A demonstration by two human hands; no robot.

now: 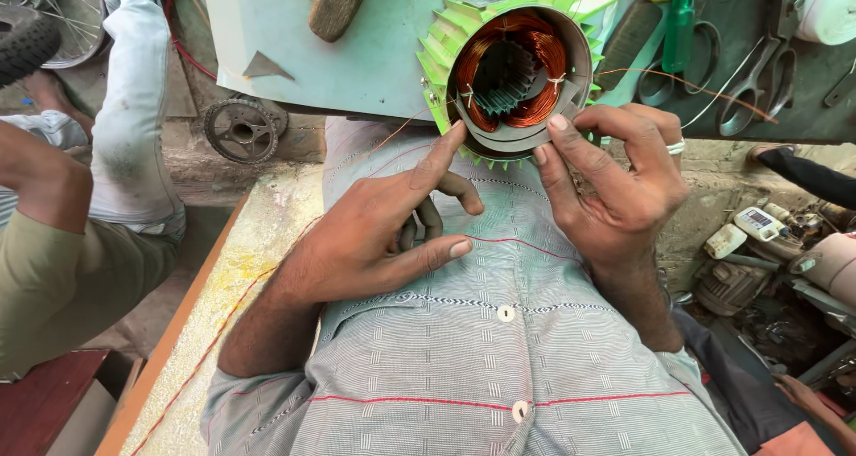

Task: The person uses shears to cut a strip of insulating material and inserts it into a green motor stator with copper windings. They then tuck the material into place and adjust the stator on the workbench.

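Workbench edge hides green stator beneath both hands' fingers.

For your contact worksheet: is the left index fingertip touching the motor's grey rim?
Touching. The head view shows the left hand with its index fingertip pressed on the grey rim of the motor, no gap.

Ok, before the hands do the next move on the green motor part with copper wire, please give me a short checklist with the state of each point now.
1. Left hand on motor part: ok, the forefinger touches the lower rim.
2. Right hand grip on the rim: ok, thumb and forefinger pinch it.
3. Copper coil seated inside the ring: ok, no turns hang out.
4. White ties on the coil: cannot tell, too small.
5. Loose thin wire away from the fingers: ok.
6. Scissors near on the table: ok.
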